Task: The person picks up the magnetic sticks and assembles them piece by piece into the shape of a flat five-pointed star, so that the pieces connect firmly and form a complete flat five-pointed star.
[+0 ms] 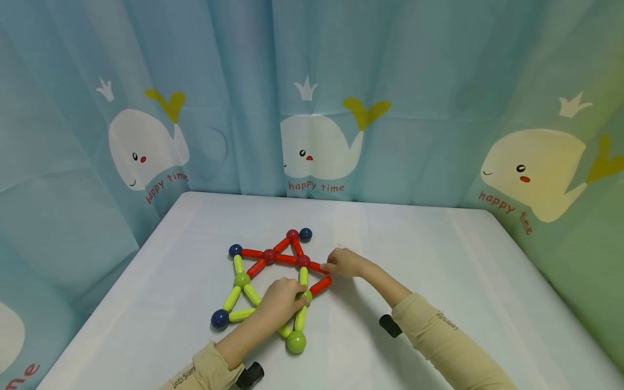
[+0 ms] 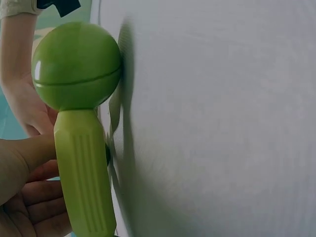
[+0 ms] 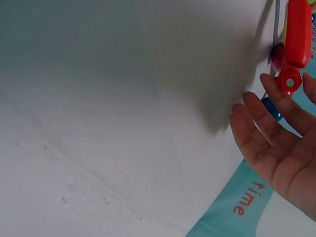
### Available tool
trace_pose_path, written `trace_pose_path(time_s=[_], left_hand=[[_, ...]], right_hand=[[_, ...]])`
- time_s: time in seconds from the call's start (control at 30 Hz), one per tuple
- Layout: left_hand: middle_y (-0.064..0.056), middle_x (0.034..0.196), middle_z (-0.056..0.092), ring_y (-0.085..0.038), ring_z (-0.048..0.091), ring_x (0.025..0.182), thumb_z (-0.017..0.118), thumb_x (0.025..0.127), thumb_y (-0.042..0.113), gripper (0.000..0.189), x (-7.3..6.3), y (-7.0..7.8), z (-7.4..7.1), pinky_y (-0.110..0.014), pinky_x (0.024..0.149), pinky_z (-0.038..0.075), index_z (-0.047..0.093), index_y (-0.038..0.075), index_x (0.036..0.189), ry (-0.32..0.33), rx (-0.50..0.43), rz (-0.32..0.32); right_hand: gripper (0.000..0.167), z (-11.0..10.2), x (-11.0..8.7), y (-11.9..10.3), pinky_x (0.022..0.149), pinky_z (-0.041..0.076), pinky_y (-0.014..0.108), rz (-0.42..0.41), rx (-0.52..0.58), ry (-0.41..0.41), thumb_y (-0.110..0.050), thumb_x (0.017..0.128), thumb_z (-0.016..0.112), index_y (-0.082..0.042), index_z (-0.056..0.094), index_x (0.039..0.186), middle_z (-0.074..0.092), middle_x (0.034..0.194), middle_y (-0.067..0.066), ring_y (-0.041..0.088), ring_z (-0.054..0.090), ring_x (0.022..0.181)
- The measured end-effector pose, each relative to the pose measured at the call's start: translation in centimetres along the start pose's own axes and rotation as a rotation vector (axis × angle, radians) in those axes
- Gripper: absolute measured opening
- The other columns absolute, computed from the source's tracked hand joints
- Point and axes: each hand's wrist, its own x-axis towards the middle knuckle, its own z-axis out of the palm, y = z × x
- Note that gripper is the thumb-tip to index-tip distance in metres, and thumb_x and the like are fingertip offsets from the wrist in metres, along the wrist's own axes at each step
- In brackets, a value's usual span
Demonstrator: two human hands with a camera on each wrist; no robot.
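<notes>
A flat frame of red rods (image 1: 286,259), light green rods (image 1: 233,298) and balls lies on the white table. My left hand (image 1: 280,303) grips a green ball (image 1: 307,296) on the frame's right side. In the left wrist view, a nearer green ball (image 2: 76,66) on a ribbed green rod (image 2: 85,173) partly covers the fingers. At the free end of a red rod (image 1: 318,267) is my right hand (image 1: 347,263), its thumb and index finger apart on either side in the right wrist view. Another red rod (image 1: 321,285) juts from the gripped ball towards it.
A dark blue ball (image 1: 305,234) sits beside the top red ball (image 1: 292,235). Another green ball (image 1: 296,342) forms the near corner, and a blue one (image 1: 220,319) the left corner. A curtain with whales (image 1: 322,146) hangs behind the table (image 1: 439,260).
</notes>
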Motion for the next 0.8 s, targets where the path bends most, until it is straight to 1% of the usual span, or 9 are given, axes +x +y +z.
trace_pose_path(time_s=[0.1, 0.17, 0.23, 0.33, 0.43, 0.6, 0.7, 0.8], left_hand=[[-0.008, 0.098, 0.072, -0.01, 0.058, 0.073, 0.073, 0.081, 0.018, 0.032, 0.1, 0.0, 0.0, -0.018, 0.062, 0.045, 0.07, 0.004, 0.11, -0.006, -0.003, 0.008], [-0.008, 0.098, 0.072, -0.012, 0.061, 0.076, 0.073, 0.081, 0.018, 0.032, 0.2, 0.0, 0.0, -0.021, 0.065, 0.048, 0.07, 0.004, 0.11, -0.006, 0.001, 0.011], [-0.007, 0.098, 0.072, -0.015, 0.063, 0.08, 0.073, 0.081, 0.018, 0.032, 0.1, 0.0, 0.0, -0.023, 0.069, 0.051, 0.07, 0.004, 0.109, -0.006, 0.007, 0.013], [-0.008, 0.098, 0.072, -0.018, 0.065, 0.084, 0.074, 0.08, 0.018, 0.032, 0.1, -0.1, -0.1, -0.026, 0.072, 0.052, 0.07, 0.004, 0.109, -0.007, 0.007, 0.01], [-0.008, 0.099, 0.072, -0.018, 0.065, 0.086, 0.074, 0.08, 0.018, 0.032, 0.0, -0.1, -0.1, -0.027, 0.073, 0.053, 0.07, 0.004, 0.109, -0.009, 0.0, 0.01], [-0.008, 0.097, 0.072, -0.016, 0.064, 0.082, 0.074, 0.08, 0.018, 0.032, 0.0, -0.1, -0.3, -0.024, 0.07, 0.051, 0.07, 0.004, 0.109, -0.009, -0.002, 0.014], [-0.007, 0.097, 0.072, -0.015, 0.063, 0.08, 0.073, 0.08, 0.018, 0.032, -0.1, 0.0, -0.3, -0.023, 0.068, 0.05, 0.07, 0.004, 0.109, -0.012, -0.004, 0.017], [-0.007, 0.097, 0.072, -0.016, 0.063, 0.081, 0.074, 0.08, 0.018, 0.033, 0.0, 0.0, -0.3, -0.023, 0.068, 0.05, 0.07, 0.004, 0.109, -0.012, -0.004, 0.016]], right_hand=[[0.029, -0.2, 0.3, 0.5, 0.065, 0.048, 0.025, 0.017, 0.031, 0.033, -0.024, 0.094, 0.056, 0.003, 0.068, 0.096, 0.066, 0.079, 0.008, 0.014, 0.053, 0.069], [0.027, -0.3, 0.7, 0.8, 0.067, 0.049, 0.026, 0.002, 0.044, 0.078, -0.023, 0.094, 0.056, 0.002, 0.066, 0.098, 0.066, 0.082, 0.009, 0.015, 0.054, 0.071], [0.024, -0.5, 1.3, 1.1, 0.068, 0.05, 0.027, -0.025, 0.058, 0.134, -0.02, 0.093, 0.057, 0.002, 0.065, 0.098, 0.065, 0.084, 0.01, 0.016, 0.055, 0.073], [0.018, -0.7, 2.4, 1.3, 0.068, 0.051, 0.028, -0.098, 0.057, 0.214, -0.014, 0.091, 0.06, 0.002, 0.064, 0.097, 0.065, 0.086, 0.013, 0.019, 0.057, 0.074], [0.019, -0.9, 3.6, 1.3, 0.073, 0.053, 0.031, -0.127, 0.054, 0.268, -0.01, 0.088, 0.063, 0.004, 0.062, 0.101, 0.065, 0.091, 0.016, 0.022, 0.058, 0.078], [0.031, -0.9, 5.3, 1.2, 0.086, 0.053, 0.039, -0.128, 0.035, 0.296, -0.008, 0.086, 0.065, 0.004, 0.058, 0.114, 0.062, 0.11, 0.02, 0.032, 0.061, 0.096], [0.038, -0.7, 6.0, 1.0, 0.092, 0.05, 0.043, -0.137, 0.022, 0.284, -0.006, 0.086, 0.065, 0.004, 0.055, 0.121, 0.059, 0.121, 0.021, 0.035, 0.058, 0.107], [0.043, -0.7, 6.5, 0.8, 0.1, 0.045, 0.044, -0.131, 0.004, 0.26, -0.006, 0.085, 0.066, 0.002, 0.052, 0.126, 0.054, 0.129, 0.02, 0.035, 0.053, 0.118]])
